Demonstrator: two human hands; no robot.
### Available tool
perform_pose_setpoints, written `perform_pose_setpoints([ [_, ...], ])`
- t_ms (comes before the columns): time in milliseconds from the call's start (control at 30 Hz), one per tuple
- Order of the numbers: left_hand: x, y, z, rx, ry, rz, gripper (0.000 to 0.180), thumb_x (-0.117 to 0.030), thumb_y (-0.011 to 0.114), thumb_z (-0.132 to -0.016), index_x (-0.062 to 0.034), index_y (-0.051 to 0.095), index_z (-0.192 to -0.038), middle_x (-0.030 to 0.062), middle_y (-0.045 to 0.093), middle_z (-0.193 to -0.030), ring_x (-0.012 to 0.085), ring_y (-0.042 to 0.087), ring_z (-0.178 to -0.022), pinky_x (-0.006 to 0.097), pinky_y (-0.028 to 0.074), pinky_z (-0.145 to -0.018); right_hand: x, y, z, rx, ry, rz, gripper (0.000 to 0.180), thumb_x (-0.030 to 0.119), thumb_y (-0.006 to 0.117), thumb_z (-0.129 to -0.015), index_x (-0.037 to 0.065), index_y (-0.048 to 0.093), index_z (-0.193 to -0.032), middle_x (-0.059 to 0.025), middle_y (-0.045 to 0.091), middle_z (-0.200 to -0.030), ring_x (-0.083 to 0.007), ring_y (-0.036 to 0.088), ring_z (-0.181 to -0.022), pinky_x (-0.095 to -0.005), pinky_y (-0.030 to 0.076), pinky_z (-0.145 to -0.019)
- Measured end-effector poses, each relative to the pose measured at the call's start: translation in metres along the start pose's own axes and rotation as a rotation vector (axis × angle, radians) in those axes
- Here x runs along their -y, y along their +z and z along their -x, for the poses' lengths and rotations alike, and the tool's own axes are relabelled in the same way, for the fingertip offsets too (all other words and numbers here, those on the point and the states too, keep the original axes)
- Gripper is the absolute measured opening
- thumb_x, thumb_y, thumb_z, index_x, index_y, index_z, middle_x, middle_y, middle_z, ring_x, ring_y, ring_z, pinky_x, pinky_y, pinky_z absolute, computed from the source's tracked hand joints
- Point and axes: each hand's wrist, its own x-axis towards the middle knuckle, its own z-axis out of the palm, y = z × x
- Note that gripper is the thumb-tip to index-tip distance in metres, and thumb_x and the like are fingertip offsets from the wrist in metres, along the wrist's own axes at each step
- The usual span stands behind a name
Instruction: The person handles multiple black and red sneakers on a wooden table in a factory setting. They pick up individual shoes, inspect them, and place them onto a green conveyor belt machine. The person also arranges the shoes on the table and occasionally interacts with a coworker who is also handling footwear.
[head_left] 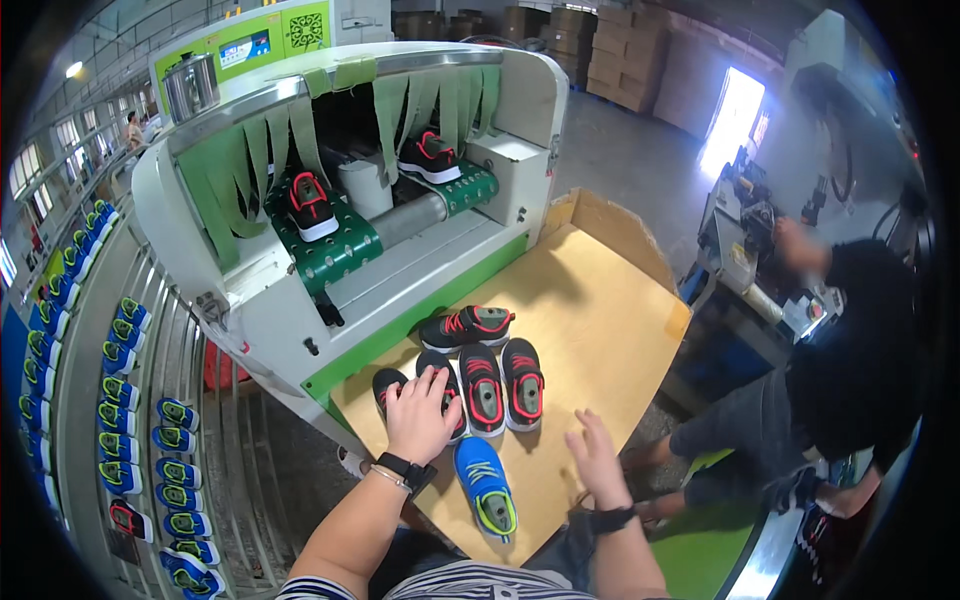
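Observation:
Several black sneakers with red laces and red collar trim stand grouped on a tan wooden board; a plain one is the black sneaker (pixel 523 384) at the group's right. Another black sneaker (pixel 467 327) lies crosswise behind the row. My left hand (pixel 420 414) rests with fingers spread over the two leftmost black sneakers, partly hiding them. Nearer to me lies a blue sneaker (pixel 484 488) with a lime-green collar, its toe toward the row. To the right of the shoes, my right hand (pixel 597 457) hovers over the board's edge, fingers apart, with nothing in it.
Beyond the board (pixel 610 310) stands a white and green machine with hanging strips. Black sneakers (pixel 312 207) sit on its green belts (pixel 340 252). A rack (pixel 250 470) at left holds rows of blue shoes. Another person (pixel 850 340) works at a machine on the right.

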Motion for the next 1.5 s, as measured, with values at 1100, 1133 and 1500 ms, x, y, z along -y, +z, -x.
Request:
perform_pose_setpoints([
  [1100,0.006,-0.002,0.007,-0.044,0.012,-0.025,0.049,-0.042,0.065,-0.095,-0.0123,0.066,-0.134,0.0083,0.070,-0.129,0.0273,0.064,-0.108,0.045,0.040,-0.102,-0.021,0.063,0.028,0.040,-0.070,0.596,0.060,0.046,0.051,-0.103,0.023,0.043,-0.158,-0.0232,0.029,-0.166,-0.0401,0.025,-0.154,-0.0604,0.014,-0.123],
  [1133,0.006,-0.003,0.007,-0.039,0.005,-0.025,0.049,-0.042,0.065,-0.095,-0.0123,0.066,-0.134,0.0084,0.070,-0.129,0.0273,0.064,-0.108,0.045,0.040,-0.102,-0.021,0.063,0.028,0.024,-0.078,0.590,0.059,0.046,0.053,-0.103,0.022,0.045,-0.156,-0.0231,0.031,-0.165,-0.0399,0.027,-0.154,-0.0598,0.015,-0.123],
  [1500,0.007,-0.003,0.007,-0.031,0.003,-0.040,0.049,-0.043,0.064,-0.096,-0.0127,0.066,-0.135,0.0086,0.070,-0.129,0.0274,0.064,-0.109,0.045,0.040,-0.102,-0.016,0.055,0.028,-0.019,-0.082,0.476,0.054,0.041,0.061,-0.100,0.017,0.055,-0.148,-0.0243,0.038,-0.160,-0.0417,0.030,-0.151,-0.0575,0.018,-0.123],
])
